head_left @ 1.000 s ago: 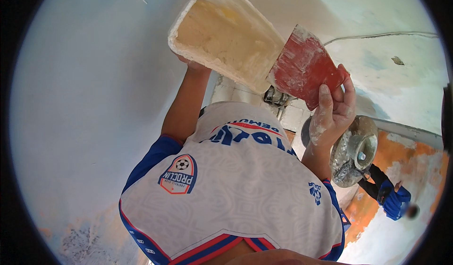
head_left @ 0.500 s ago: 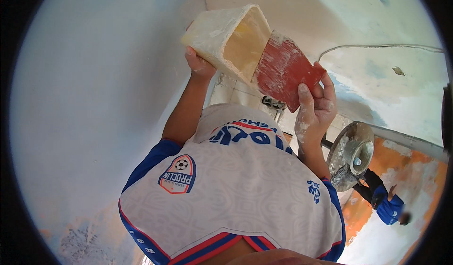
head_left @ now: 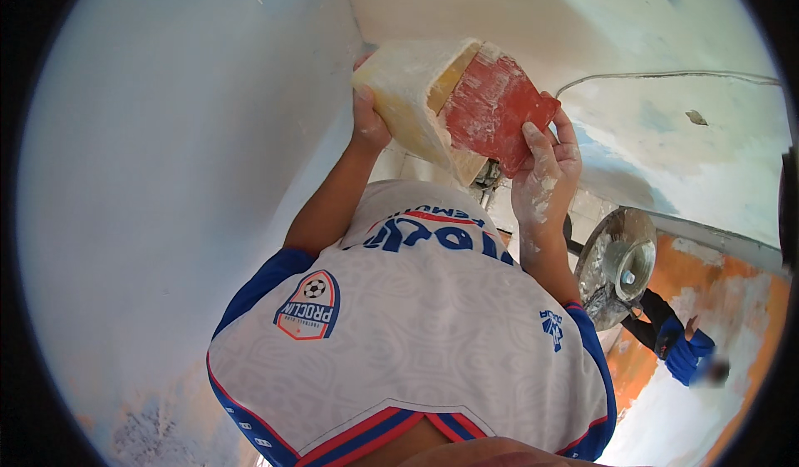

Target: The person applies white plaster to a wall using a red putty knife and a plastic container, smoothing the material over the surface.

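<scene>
My left hand grips a pale yellow, plaster-caked square container from below and behind, tipped on its side with its mouth facing right. In my right hand is a red putty spreader, flat and smeared with whitish filler, pinched between thumb and fingers at its right end. The spreader's left part lies across the container's mouth, overlapping its rim and hiding much of the inside. Dried white filler marks my right hand and wrist.
A wall rises close on the left. At right stands a round, filler-splashed pedestal or table with a clear container on it. A person in blue is farther off by an orange-and-white wall. A cable runs along the right-hand wall.
The container has swung rightward and turned, so less of its inside shows. The spreader has shifted slightly left and now covers more of the mouth.
</scene>
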`<state>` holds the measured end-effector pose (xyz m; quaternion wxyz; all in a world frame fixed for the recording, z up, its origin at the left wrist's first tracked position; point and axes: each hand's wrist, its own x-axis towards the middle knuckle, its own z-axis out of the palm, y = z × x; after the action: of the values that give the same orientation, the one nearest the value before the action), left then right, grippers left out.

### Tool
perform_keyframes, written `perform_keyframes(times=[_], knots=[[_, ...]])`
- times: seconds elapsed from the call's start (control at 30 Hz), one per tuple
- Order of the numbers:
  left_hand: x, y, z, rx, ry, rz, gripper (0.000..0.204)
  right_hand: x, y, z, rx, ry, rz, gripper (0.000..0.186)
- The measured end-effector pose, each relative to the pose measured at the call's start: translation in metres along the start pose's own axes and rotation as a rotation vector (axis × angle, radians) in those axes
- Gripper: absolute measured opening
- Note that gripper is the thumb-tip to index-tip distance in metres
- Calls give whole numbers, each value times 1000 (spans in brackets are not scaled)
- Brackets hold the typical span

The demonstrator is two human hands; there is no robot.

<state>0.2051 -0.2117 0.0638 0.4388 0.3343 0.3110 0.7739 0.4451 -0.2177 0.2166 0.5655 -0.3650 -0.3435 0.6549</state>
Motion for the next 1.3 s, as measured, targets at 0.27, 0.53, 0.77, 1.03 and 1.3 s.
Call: perform_keyframes(times=[0.27, 0.53, 0.77, 1.03, 1.3], knots=[[0, -12, 0, -42, -9, -58, 87, 16, 6, -11, 203, 22, 68, 48], [-1, -13, 0, -78, 34, -95, 77, 18, 5, -6, 159, 57, 18, 57], [-5, -28, -22, -189, 57, -219, 67, 15, 6, -15, -125, -111, -88, 36], [-9, -34, -30, -149, 95, -268, 77, 27, -3, -32, -797, -304, -481, 47], [-17, -2, -15, -285, 138, -359, 78, 58, -52, -27, -664, -249, -887, 27]])
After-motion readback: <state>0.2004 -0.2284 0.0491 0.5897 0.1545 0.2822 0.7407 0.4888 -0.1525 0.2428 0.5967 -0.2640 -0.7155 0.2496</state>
